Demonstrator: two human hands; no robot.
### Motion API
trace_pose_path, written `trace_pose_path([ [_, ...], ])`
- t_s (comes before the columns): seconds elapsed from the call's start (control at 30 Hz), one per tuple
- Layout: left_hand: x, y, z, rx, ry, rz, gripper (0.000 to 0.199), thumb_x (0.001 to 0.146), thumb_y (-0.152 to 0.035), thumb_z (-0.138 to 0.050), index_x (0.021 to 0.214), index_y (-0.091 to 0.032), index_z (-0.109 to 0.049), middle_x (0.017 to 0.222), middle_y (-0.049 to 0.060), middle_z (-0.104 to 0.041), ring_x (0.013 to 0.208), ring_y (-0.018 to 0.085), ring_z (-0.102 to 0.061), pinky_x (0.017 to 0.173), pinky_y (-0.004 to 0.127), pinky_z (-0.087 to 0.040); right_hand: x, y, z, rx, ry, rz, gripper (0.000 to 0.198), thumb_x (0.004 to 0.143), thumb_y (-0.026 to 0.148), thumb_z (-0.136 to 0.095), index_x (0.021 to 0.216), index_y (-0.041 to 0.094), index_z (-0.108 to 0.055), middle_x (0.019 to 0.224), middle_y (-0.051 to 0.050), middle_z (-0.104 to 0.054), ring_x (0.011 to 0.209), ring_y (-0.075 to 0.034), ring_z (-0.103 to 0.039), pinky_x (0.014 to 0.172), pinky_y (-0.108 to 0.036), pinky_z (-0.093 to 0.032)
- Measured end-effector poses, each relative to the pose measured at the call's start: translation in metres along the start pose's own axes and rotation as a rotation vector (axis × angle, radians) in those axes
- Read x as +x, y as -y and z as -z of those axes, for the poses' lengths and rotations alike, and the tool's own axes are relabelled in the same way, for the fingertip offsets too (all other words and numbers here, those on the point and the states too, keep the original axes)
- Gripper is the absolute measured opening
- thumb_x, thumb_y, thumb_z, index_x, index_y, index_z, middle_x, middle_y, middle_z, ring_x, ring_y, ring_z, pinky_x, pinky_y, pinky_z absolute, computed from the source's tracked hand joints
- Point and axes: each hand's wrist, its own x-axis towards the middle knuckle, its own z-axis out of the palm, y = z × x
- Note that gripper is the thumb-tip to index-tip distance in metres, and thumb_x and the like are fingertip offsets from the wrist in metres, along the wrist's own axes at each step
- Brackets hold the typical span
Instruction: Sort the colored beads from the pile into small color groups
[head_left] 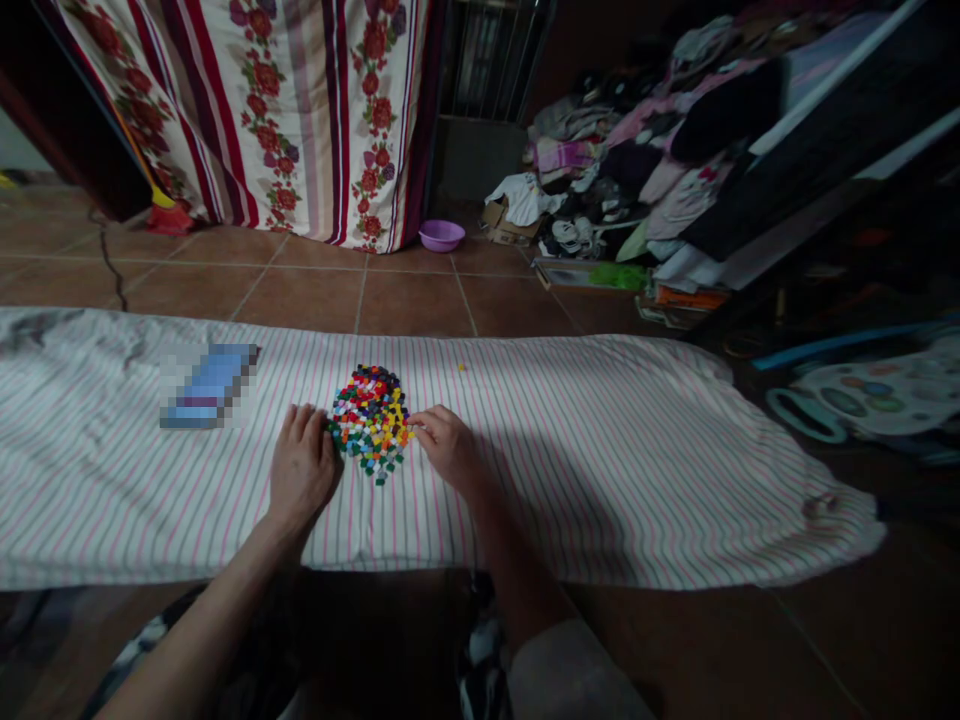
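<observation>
A heap of small coloured square pieces (pixel 371 415) in red, yellow, green, white, black and blue lies on the striped cloth (pixel 562 430). My left hand (pixel 304 460) rests palm down against the heap's left edge, its fingers stretched out on the cloth. At the right edge of the heap, my right hand (pixel 448 445) has its thumb and forefinger brought together beside the yellow and orange pieces. Whatever sits between those fingertips is too small to make out. One yellow piece (pixel 461 367) lies apart, farther back on the cloth.
A blurred-out blue rectangular item (pixel 214 385) lies left of the heap. Beyond the cloth are a tiled floor (pixel 300 285), a floral curtain (pixel 300 120), a purple basin (pixel 442 235) and piled clothes (pixel 637 150). A paint-palette-like tray (pixel 885 390) is at right.
</observation>
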Motion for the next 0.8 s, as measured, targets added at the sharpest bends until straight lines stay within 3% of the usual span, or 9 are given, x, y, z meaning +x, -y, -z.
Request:
trace_pose_path([
  [0.2, -0.012, -0.01, 0.005, 0.096, -0.046, 0.044, 0.039, 0.083, -0.016, -0.038, 0.118, -0.015, -0.054, 0.127, 0.017, -0.057, 0.132, 0.031, -0.042, 0.106, 0.055, -0.038, 0.0, -0.001, -0.003, -0.014, -0.011, 0.031, 0.013, 0.088, 0.02, -0.056, 0.093, 0.023, -0.068, 0.09, -0.004, -0.065, 0.085, -0.016, -0.061, 0.078, -0.028, -0.048],
  [0.57, -0.025, -0.016, 0.005, 0.178, -0.031, 0.029, 0.037, 0.084, -0.018, -0.036, 0.118, -0.011, -0.052, 0.13, 0.02, -0.055, 0.131, 0.03, -0.045, 0.108, 0.051, -0.037, 0.0, -0.004, -0.007, -0.052, 0.011, 0.034, 0.01, 0.088, 0.02, -0.057, 0.089, 0.024, -0.067, 0.09, -0.003, -0.064, 0.089, -0.016, -0.06, 0.077, -0.026, -0.048],
  [0.7, -0.02, -0.02, 0.011, 0.067, -0.073, 0.124, 0.027, 0.084, -0.024, -0.039, 0.103, -0.017, -0.058, 0.124, 0.014, -0.059, 0.126, 0.026, -0.049, 0.106, 0.047, -0.041, -0.001, -0.003, -0.007, -0.032, -0.005, 0.023, 0.008, 0.088, 0.022, -0.057, 0.086, 0.023, -0.064, 0.09, -0.002, -0.064, 0.088, -0.015, -0.06, 0.075, -0.025, -0.048],
  [0.8, -0.017, -0.038, 0.035, -0.092, -0.143, 0.254, 0.023, 0.085, -0.039, -0.045, 0.081, -0.022, -0.059, 0.105, 0.009, -0.064, 0.106, 0.024, -0.06, 0.094, 0.043, -0.051, -0.001, -0.003, -0.007, -0.026, -0.015, 0.012, 0.008, 0.088, 0.022, -0.055, 0.084, 0.023, -0.061, 0.087, -0.002, -0.064, 0.082, -0.014, -0.06, 0.073, -0.025, -0.047],
])
